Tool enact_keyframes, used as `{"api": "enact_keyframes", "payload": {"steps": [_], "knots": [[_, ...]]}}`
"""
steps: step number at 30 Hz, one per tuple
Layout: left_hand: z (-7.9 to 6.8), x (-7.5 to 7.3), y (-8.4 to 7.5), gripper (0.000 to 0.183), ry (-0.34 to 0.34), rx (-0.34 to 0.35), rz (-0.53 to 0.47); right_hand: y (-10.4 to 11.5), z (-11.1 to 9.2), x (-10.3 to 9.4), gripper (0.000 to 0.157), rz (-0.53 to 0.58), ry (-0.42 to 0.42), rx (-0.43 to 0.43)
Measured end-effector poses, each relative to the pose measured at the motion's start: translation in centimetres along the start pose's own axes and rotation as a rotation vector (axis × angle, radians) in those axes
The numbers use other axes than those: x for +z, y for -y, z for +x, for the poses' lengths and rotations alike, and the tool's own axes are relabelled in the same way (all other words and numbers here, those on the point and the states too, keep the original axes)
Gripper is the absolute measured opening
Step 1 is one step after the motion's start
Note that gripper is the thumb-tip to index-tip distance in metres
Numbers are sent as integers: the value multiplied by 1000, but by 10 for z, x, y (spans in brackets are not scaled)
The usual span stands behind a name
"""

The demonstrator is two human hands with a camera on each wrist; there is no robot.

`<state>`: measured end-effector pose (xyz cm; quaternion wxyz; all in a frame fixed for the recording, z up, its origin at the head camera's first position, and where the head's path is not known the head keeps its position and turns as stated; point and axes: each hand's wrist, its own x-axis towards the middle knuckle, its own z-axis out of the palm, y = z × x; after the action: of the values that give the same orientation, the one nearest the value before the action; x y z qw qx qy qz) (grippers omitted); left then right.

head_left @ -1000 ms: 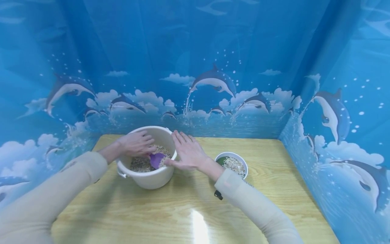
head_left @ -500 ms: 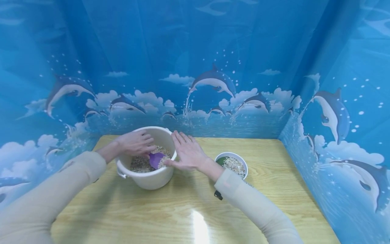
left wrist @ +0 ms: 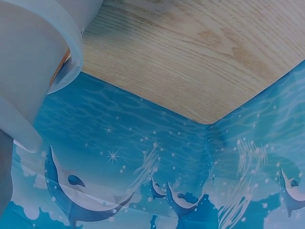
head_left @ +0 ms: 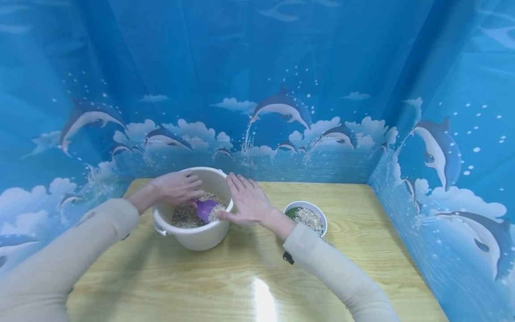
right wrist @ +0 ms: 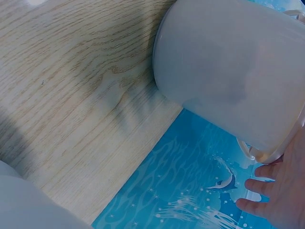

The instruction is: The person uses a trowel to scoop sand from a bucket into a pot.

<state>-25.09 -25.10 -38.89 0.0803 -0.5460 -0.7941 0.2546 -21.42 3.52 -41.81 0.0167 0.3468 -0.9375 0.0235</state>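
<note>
In the head view, a white bucket with small tan and grey grains inside stands on the table. My left hand reaches over its left side and grips a purple scoop by the handle, which is mostly hidden by the fingers. Light grains fill the scoop's mouth, low inside the bucket. Against the right rim rests my right hand, fingers straight and the thumb at the rim's edge. The right wrist view has the bucket's side and the spread fingers of that hand.
Right of the bucket, a white bowl with a green inside holds pale grains, partly behind the right wrist. The wooden table is enclosed by blue dolphin-print curtains at the back and sides.
My left hand and the scoop have shifted very slightly left. The right hand, bucket and bowl have stayed in place.
</note>
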Motion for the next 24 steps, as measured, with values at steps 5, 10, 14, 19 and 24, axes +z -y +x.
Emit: {"api": "enact_keyframes", "payload": {"steps": [5, 10, 14, 19, 24], "knots": [[0, -1, 2, 38, 7, -4, -3, 0, 0, 0, 145, 3, -5, -2], [-1, -2, 4, 37, 0, -6, 7, 0, 0, 0, 144, 2, -4, -4], [-3, -4, 5, 36, -18, -9, 28, -1, 0, -1, 139, 1, 7, -10], [-5, -6, 5, 34, -41, -15, 13, -2, -1, -3, 129, -17, 15, -20], [-7, -6, 6, 34, -31, -27, -9, -1, 0, -3, 117, -35, 22, -17]]}}
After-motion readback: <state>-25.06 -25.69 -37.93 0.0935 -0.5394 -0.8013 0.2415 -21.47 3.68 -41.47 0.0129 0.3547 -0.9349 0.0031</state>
